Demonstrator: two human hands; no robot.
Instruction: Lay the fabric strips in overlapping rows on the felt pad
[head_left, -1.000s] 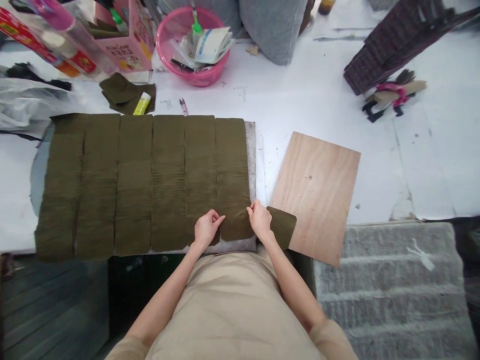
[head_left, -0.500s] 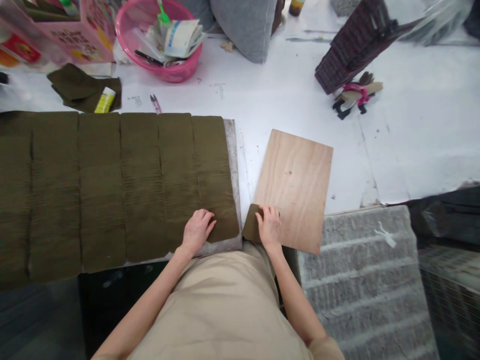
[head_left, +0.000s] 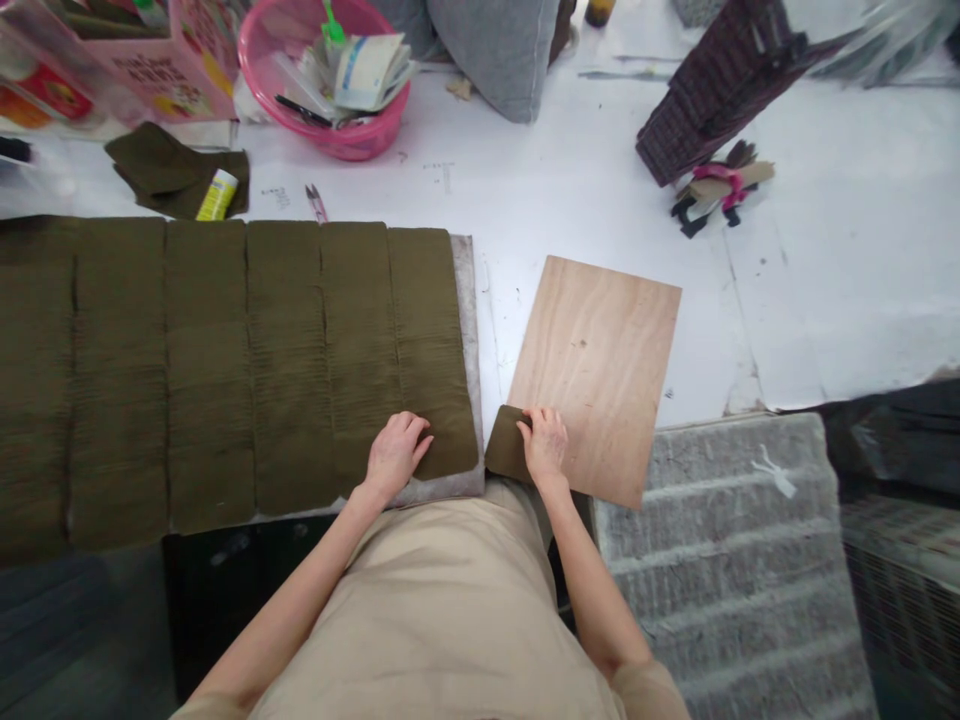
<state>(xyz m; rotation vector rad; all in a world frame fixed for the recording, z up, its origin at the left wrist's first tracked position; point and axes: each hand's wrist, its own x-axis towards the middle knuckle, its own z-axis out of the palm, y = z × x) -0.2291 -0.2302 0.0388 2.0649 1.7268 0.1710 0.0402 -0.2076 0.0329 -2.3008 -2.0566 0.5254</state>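
My left hand (head_left: 396,452) rests on the near right end of the rows of overlapping olive fabric pieces (head_left: 289,350). Its fingers are loosely bent, and a gap shows between them and the thumb. My right hand (head_left: 547,442) has its thumb and fingertips on the edge of a small olive fabric piece (head_left: 507,445) with rounded corners. That piece lies at the near left corner of a plywood board (head_left: 592,370), partly overlapping it. The right fingers partly cover the piece, so its full outline is hidden.
Beyond the fabric rows are small scissors (head_left: 316,203), a yellow tube (head_left: 217,196), olive scraps (head_left: 161,165) and a pink basin (head_left: 375,140) of odds and ends. A dark bundle (head_left: 720,85) stands at the back right. Grey striped plush cloth (head_left: 720,560) hangs at the near right.
The view has shifted slightly. My right hand has moved a little to the right along the small fabric piece, showing more of it. My left hand stays nearly in place.
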